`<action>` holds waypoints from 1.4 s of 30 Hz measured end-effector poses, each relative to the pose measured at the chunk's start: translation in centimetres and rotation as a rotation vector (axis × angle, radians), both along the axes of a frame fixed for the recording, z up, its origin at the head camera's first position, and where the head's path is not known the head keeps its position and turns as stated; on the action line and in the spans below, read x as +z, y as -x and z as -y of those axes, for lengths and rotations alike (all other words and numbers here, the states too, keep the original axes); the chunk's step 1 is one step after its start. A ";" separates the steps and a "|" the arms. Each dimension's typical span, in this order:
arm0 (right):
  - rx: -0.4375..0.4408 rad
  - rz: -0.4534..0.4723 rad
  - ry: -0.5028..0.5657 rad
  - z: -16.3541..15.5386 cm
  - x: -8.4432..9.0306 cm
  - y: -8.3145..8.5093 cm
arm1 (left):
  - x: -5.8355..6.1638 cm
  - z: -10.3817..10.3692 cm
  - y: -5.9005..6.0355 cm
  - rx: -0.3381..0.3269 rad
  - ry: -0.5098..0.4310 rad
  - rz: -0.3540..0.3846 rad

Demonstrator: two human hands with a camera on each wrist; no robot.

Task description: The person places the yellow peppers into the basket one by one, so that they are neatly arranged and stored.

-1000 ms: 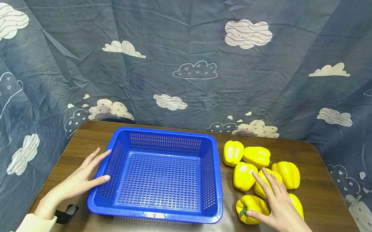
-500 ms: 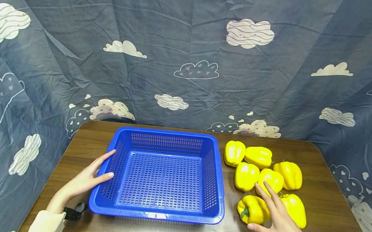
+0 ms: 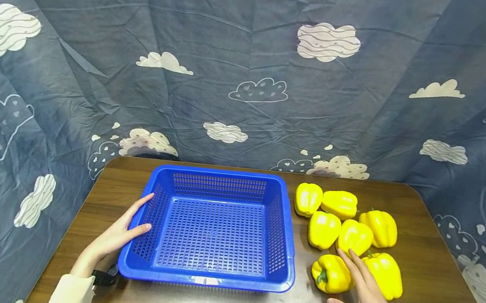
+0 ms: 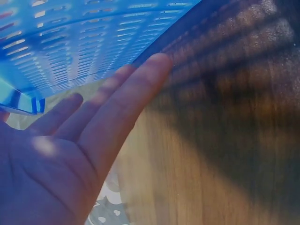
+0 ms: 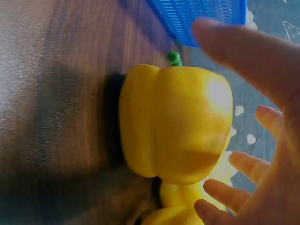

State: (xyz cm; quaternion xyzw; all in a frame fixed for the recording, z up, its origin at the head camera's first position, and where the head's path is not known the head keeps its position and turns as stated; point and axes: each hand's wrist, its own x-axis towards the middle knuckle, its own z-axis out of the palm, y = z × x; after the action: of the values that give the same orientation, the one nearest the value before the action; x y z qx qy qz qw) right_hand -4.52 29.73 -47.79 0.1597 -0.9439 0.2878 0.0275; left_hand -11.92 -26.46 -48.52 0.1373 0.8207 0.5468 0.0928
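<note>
Yellow peppers [image 3: 339, 204], seven, one blue basket [image 3: 207, 281], wooden table [image 3: 428, 275]

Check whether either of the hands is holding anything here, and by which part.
Nothing is held. The left hand rests open against the blue basket at its left wall; the right hand is open beside the nearest yellow pepper.
</note>
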 end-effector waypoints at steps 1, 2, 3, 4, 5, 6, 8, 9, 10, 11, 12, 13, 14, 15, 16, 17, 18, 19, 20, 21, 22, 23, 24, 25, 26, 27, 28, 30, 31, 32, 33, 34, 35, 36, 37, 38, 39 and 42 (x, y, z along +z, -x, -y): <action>0.007 -0.010 0.006 -0.1 -0.2 0.0 | 0.0 0.0 0.0 0.002 -0.005 0.003; 0.012 -0.024 0.007 -0.1 -0.3 0.0 | -0.1 0.0 -0.1 0.004 -0.008 0.009; 0.022 -0.044 0.010 -0.1 -0.5 0.0 | -0.1 0.0 -0.1 0.008 -0.014 0.014; 0.034 -0.068 0.012 -0.2 -0.6 0.0 | -0.1 0.0 -0.2 0.011 -0.019 0.019; 0.046 -0.095 0.016 -0.2 -0.8 0.0 | -0.1 0.0 -0.2 0.015 -0.026 0.024; 0.056 -0.121 0.017 -0.2 -0.9 0.0 | -0.1 0.0 -0.3 0.020 -0.036 0.032; 0.060 -0.154 0.015 -0.2 -1.0 0.0 | -0.1 0.0 -0.4 0.025 -0.066 0.049; 0.062 -0.168 0.013 -0.2 -1.1 0.0 | 0.0 0.0 -0.4 0.024 -0.081 0.054; 0.059 -0.176 0.011 -0.2 -1.1 -0.1 | 0.0 0.0 -0.4 0.024 -0.094 0.059; 0.051 -0.177 0.007 -0.2 -1.1 -0.1 | 0.0 -0.1 -0.5 0.022 -0.109 0.063; 0.039 -0.176 0.001 -0.2 -1.1 -0.2 | 0.0 -0.1 -0.5 0.021 -0.124 0.067; 0.025 -0.168 -0.004 -0.2 -1.0 -0.3 | 0.0 -0.1 -0.5 0.020 -0.136 0.069; 0.011 -0.161 -0.013 -0.2 -1.0 -0.3 | 0.0 -0.1 -0.5 0.021 -0.143 0.070; -0.002 -0.152 -0.020 -0.2 -1.0 -0.4 | 0.0 -0.1 -0.5 0.021 -0.147 0.070; -0.015 -0.140 -0.023 -0.2 -1.0 -0.4 | 0.0 -0.1 -0.5 0.024 -0.151 0.071; -0.027 -0.128 -0.027 -0.2 -1.0 -0.5 | 0.0 -0.1 -0.5 0.026 -0.153 0.072; -0.037 -0.115 -0.029 -0.2 -1.0 -0.5 | 0.0 -0.1 -0.5 0.029 -0.155 0.072; -0.045 -0.103 -0.029 -0.2 -1.0 -0.6 | -0.1 -0.1 -0.5 0.030 -0.157 0.073; -0.050 -0.099 -0.028 -0.2 -1.0 -0.6 | -0.1 -0.1 -0.5 0.033 -0.158 0.076; -0.050 -0.100 -0.022 -0.2 -1.0 -0.6 | -0.1 -0.1 -0.5 0.034 -0.164 0.081; -0.048 -0.107 -0.014 -0.1 -1.0 -0.6 | -0.1 -0.1 -0.5 0.036 -0.169 0.084; -0.042 -0.118 -0.006 -0.1 -1.0 -0.6 | -0.2 -0.1 -0.5 0.035 -0.175 0.088; -0.033 -0.134 0.004 0.0 -1.1 -0.6 | -0.2 -0.1 -0.5 0.036 -0.180 0.091; -0.021 -0.155 0.016 0.1 -1.1 -0.6 | -0.3 -0.1 -0.6 0.036 -0.184 0.094; -0.008 -0.175 0.026 0.1 -1.1 -0.5 | -0.3 -0.1 -0.6 0.038 -0.187 0.096; 0.008 -0.189 0.038 0.2 -1.2 -0.4 | -0.3 -0.1 -0.6 0.038 -0.189 0.096; 0.022 -0.196 0.048 0.2 -1.3 -0.3 | -0.4 -0.1 -0.6 0.039 -0.186 0.093; 0.044 -0.194 0.057 0.2 -1.5 0.0 | -0.4 -0.1 -0.6 0.043 -0.179 0.090; 0.053 -0.189 0.057 0.2 -1.6 0.2 | -0.5 -0.1 -0.6 0.044 -0.174 0.086; 0.060 -0.179 0.052 0.1 -1.7 0.3 | -0.5 -0.2 -0.5 0.047 -0.168 0.084; 0.063 -0.165 0.047 0.0 -1.7 0.5 | -0.5 -0.2 -0.5 0.048 -0.164 0.083; 0.063 -0.147 0.041 0.0 -1.8 0.6 | -0.5 -0.2 -0.5 0.046 -0.164 0.078; 0.058 -0.125 0.031 -0.1 -1.8 0.7 | -0.5 -0.3 -0.4 0.043 -0.170 0.075; 0.052 -0.103 0.022 -0.2 -1.8 0.8 | -0.5 -0.3 -0.4 0.040 -0.176 0.072; 0.042 -0.085 0.009 -0.3 -1.8 0.8 | -0.5 -0.4 -0.4 0.036 -0.186 0.072; 0.030 -0.072 -0.007 -0.4 -1.8 0.8 | -0.5 -0.5 -0.4 0.033 -0.194 0.072; 0.021 -0.066 -0.017 -0.4 -1.8 0.8 | -0.6 -0.5 -0.4 0.029 -0.207 0.073; 0.010 -0.099 -0.051 -0.5 -2.1 0.8 | -0.5 -0.7 -0.4 0.029 -0.231 0.081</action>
State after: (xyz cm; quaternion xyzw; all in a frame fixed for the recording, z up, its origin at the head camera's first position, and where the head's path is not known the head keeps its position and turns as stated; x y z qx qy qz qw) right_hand -5.36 30.25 -49.84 0.1793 -0.9476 0.2553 0.0687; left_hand -11.49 -25.75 -49.06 0.1130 0.7498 0.6440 0.1013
